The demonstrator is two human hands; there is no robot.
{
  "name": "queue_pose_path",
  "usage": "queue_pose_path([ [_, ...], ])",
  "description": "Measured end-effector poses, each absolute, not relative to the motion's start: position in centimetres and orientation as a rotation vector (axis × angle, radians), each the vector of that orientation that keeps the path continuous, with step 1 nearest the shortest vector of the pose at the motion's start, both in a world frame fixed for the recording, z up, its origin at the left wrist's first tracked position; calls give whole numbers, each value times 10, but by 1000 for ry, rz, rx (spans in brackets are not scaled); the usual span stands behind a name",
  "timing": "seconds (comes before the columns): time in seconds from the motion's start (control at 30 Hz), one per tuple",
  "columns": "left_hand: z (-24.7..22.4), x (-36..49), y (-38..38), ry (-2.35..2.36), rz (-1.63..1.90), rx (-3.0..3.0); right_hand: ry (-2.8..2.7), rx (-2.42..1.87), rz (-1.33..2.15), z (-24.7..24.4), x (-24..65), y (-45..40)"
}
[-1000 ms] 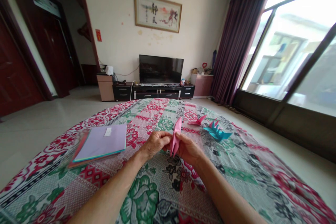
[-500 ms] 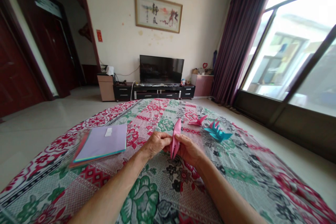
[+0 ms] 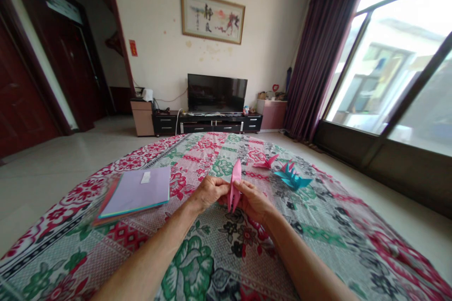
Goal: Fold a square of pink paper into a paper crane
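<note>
A narrow folded pink paper (image 3: 235,186) is held upright over the middle of the table, its lower end split into points. My left hand (image 3: 212,191) pinches its left side with thumb and fingers. On the other side my right hand (image 3: 254,201) grips it, thumb on the front and fingers curled behind. Farther right lie a pink folded paper piece (image 3: 267,162) and several blue folded pieces (image 3: 294,179), with another bit of pink behind the blue. At the left rests a stack of coloured paper (image 3: 139,193), lilac on top with a small white label.
A flowered cloth (image 3: 190,263) covers the round table. Beyond it stand a low black cabinet (image 3: 165,123) and a television (image 3: 217,93). A dark curtain (image 3: 314,51) and a window are at the right, doors at the left.
The pink paper has shifted very slightly left between my fingers. Both hands keep their hold, and the other papers stay where they were.
</note>
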State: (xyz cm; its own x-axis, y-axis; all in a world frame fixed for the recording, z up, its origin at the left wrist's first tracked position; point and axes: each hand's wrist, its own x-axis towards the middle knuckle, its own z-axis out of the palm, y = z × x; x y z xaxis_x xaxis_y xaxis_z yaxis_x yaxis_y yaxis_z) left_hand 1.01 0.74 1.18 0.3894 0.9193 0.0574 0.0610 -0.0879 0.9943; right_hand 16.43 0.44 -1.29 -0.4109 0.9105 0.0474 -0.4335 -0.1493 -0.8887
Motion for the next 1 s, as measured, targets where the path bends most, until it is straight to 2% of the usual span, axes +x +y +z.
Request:
queue_pose_path([
  [0.33,10,16,9,952,991,1469,-1037,-686,1665,-10,163,3],
  [0.5,7,18,11,982,1189,1524,-987,-709,1596,-11,163,5],
  [0.7,12,15,8,1006,1076,1613,-1017,-755,1500,-11,162,5],
  [1.0,9,13,12,1130,1094,1816,-1105,-870,1342,-13,159,6],
])
